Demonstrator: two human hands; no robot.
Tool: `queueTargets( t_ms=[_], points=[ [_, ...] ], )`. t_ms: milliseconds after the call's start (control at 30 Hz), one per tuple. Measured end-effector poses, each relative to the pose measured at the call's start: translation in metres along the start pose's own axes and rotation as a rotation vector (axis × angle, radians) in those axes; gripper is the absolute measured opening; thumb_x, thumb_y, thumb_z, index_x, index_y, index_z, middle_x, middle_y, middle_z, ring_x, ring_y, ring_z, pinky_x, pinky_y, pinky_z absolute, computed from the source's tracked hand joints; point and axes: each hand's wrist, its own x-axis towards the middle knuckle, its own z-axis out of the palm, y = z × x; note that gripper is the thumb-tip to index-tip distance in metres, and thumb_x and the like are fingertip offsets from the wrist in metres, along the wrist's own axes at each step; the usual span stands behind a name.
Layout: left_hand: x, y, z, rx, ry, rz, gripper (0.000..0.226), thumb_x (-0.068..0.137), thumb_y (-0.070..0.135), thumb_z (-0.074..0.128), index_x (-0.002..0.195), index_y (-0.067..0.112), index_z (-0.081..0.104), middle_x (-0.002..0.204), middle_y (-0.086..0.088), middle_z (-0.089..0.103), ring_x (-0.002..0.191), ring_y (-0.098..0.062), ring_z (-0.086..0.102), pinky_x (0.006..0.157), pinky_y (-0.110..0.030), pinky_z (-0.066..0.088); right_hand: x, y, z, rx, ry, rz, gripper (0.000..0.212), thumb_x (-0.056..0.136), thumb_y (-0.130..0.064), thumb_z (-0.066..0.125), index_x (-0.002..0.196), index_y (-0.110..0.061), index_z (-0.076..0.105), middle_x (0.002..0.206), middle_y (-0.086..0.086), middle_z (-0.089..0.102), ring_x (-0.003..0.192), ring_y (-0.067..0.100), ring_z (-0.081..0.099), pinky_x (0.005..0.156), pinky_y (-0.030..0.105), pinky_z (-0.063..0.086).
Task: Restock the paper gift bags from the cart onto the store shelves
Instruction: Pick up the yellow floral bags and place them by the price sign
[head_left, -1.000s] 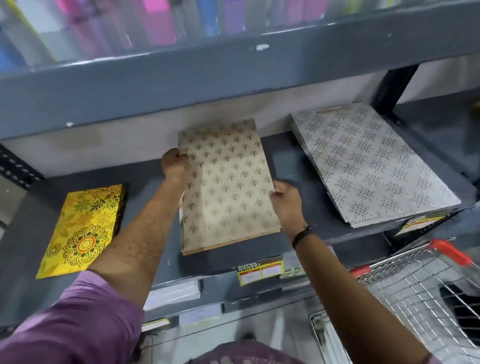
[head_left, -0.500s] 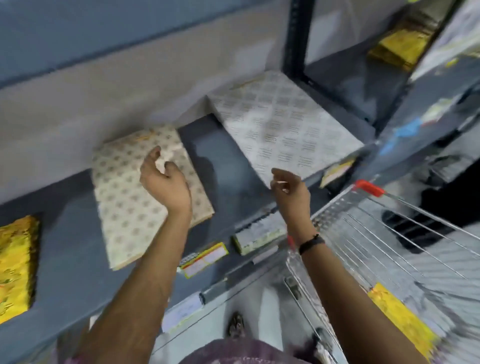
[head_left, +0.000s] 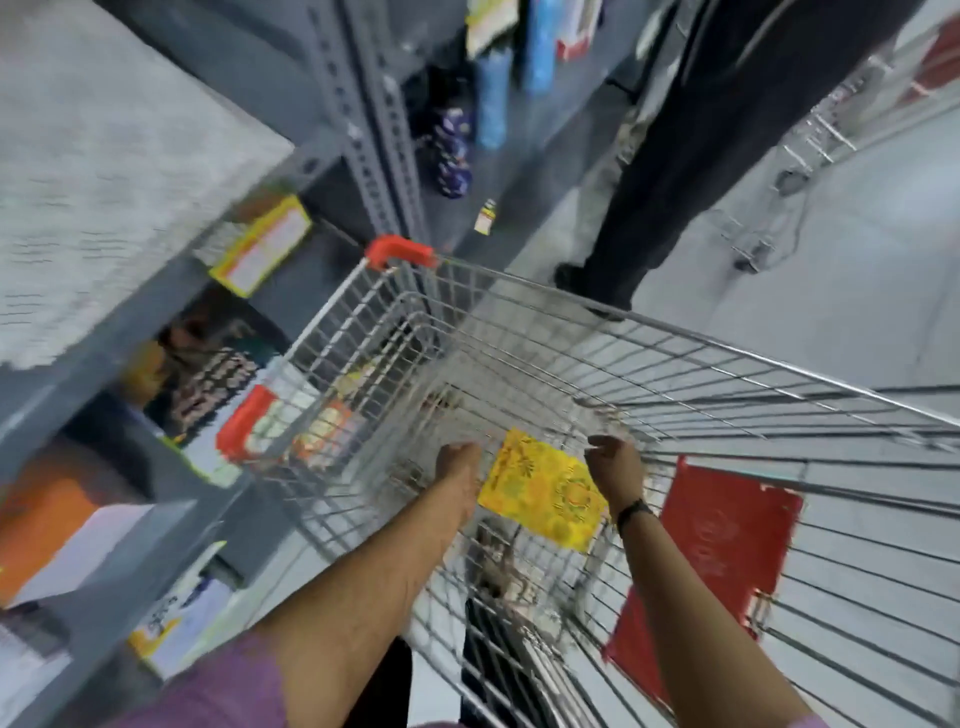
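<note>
left hand (head_left: 457, 460) reached forward and down, fingers loosely curled, empty | right hand (head_left: 613, 460) level beside it, fingers half-curled, empty, dark band on wrist

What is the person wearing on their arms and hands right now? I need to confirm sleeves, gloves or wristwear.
Both hands are bare, no gloves: left hand, right hand. The forearms are uncovered. A purple fabric sleeve covers the left upper arm, and a sliver of the same purple shows at the right arm's lower edge. A thin black wristband circles the right wrist. No rings can be made out through the blur.
</note>
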Motion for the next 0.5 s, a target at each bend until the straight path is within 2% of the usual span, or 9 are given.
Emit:
queueTargets(
  t_ms=[67, 133, 167, 200, 233, 267, 300, 400, 500],
  points=[
    [0.028, -0.03, 0.014, 0.247, -0.013, 0.015, 0.025, 0.067, 0.02, 0.057, 0.078, -0.003, 0.058, 0.07, -0.03, 0.062, 0.082, -0.032, 0.059, 0.065, -0.036, 0.051, 0.021, 0.034, 0.007, -0.05, -0.078, 0.039, 0.03, 0.083, 0.001, 0.057, 0.112, 0.004, 0.064, 0.111, 0.031, 0.066, 0.106, 0.038, 0.063, 0.089, 0.04, 0.048],
    [0.057, -0.058, 0.024, 0.45, 0.016, -0.041, 0.021, 0.06, 0.025, 0.052, 0.06, 0.004, 0.05, 0.06, -0.024, 0.046, 0.068, -0.032, 0.05, 0.064, -0.036, 0.031, 0.038, 0.062, 0.018, -0.107, -0.138, 0.056, 0.032, 0.083, -0.003, 0.06, 0.114, 0.004, 0.061, 0.111, 0.03, 0.066, 0.107, 0.039, 0.061, 0.097, 0.043, 0.044],
    [0.07, -0.069, 0.026, 0.499, 0.034, -0.075, 0.026, 0.066, 0.025, 0.054, 0.069, -0.001, 0.056, 0.069, -0.028, 0.052, 0.073, -0.035, 0.054, 0.066, -0.034, 0.032, 0.044, 0.07, 0.024, -0.118, -0.148, 0.059, 0.034, 0.083, -0.007, 0.061, 0.116, 0.003, 0.06, 0.111, 0.03, 0.066, 0.107, 0.04, 0.061, 0.101, 0.045, 0.041],
    [0.082, -0.079, 0.028, 0.499, 0.024, -0.101, 0.031, 0.078, 0.02, 0.055, 0.093, -0.007, 0.061, 0.093, -0.034, 0.06, 0.091, -0.039, 0.06, 0.073, -0.033, 0.04, 0.05, 0.078, 0.031, -0.125, -0.154, 0.062, 0.038, 0.084, -0.011, 0.063, 0.119, 0.002, 0.058, 0.113, 0.029, 0.065, 0.109, 0.04, 0.06, 0.104, 0.046, 0.038],
    [0.094, -0.086, 0.031, 0.488, 0.012, -0.13, 0.036, 0.088, 0.013, 0.051, 0.119, -0.006, 0.055, 0.118, -0.032, 0.059, 0.111, -0.039, 0.058, 0.086, -0.034, 0.048, 0.055, 0.083, 0.037, -0.132, -0.159, 0.062, 0.043, 0.084, -0.015, 0.063, 0.124, 0.0, 0.055, 0.117, 0.027, 0.064, 0.113, 0.039, 0.058, 0.107, 0.048, 0.035],
    [0.106, -0.095, 0.033, 0.494, 0.003, -0.149, 0.042, 0.092, 0.009, 0.047, 0.133, -0.002, 0.045, 0.133, -0.027, 0.052, 0.122, -0.037, 0.053, 0.099, -0.039, 0.048, 0.059, 0.088, 0.046, -0.145, -0.161, 0.062, 0.049, 0.084, -0.019, 0.064, 0.128, -0.003, 0.051, 0.125, 0.025, 0.059, 0.12, 0.036, 0.053, 0.109, 0.047, 0.034],
    [0.112, -0.101, 0.036, 0.497, -0.004, -0.159, 0.045, 0.094, 0.009, 0.046, 0.137, 0.0, 0.04, 0.139, -0.025, 0.049, 0.126, -0.038, 0.05, 0.104, -0.043, 0.046, 0.061, 0.09, 0.051, -0.149, -0.157, 0.065, 0.055, 0.084, -0.022, 0.065, 0.133, -0.005, 0.046, 0.134, 0.023, 0.052, 0.128, 0.034, 0.046, 0.11, 0.046, 0.033],
    [0.118, -0.11, 0.047, 0.53, 0.088, -0.136, 0.049, 0.091, 0.008, 0.048, 0.139, 0.0, 0.038, 0.138, -0.032, 0.045, 0.123, -0.047, 0.048, 0.101, -0.052, 0.045, 0.07, 0.098, 0.07, -0.096, -0.178, 0.081, 0.067, 0.083, -0.024, 0.067, 0.141, -0.009, 0.035, 0.148, 0.025, 0.029, 0.141, 0.033, 0.025, 0.112, 0.044, 0.031],
    [0.119, -0.111, 0.057, 0.604, 0.238, -0.117, 0.05, 0.091, 0.012, 0.048, 0.139, 0.003, 0.04, 0.141, -0.027, 0.043, 0.121, -0.043, 0.05, 0.096, -0.042, 0.046, 0.077, 0.101, 0.081, -0.115, -0.14, 0.097, 0.071, 0.08, -0.026, 0.07, 0.14, -0.01, 0.036, 0.151, 0.026, 0.02, 0.142, 0.036, 0.021, 0.113, 0.044, 0.029]
  ],
)
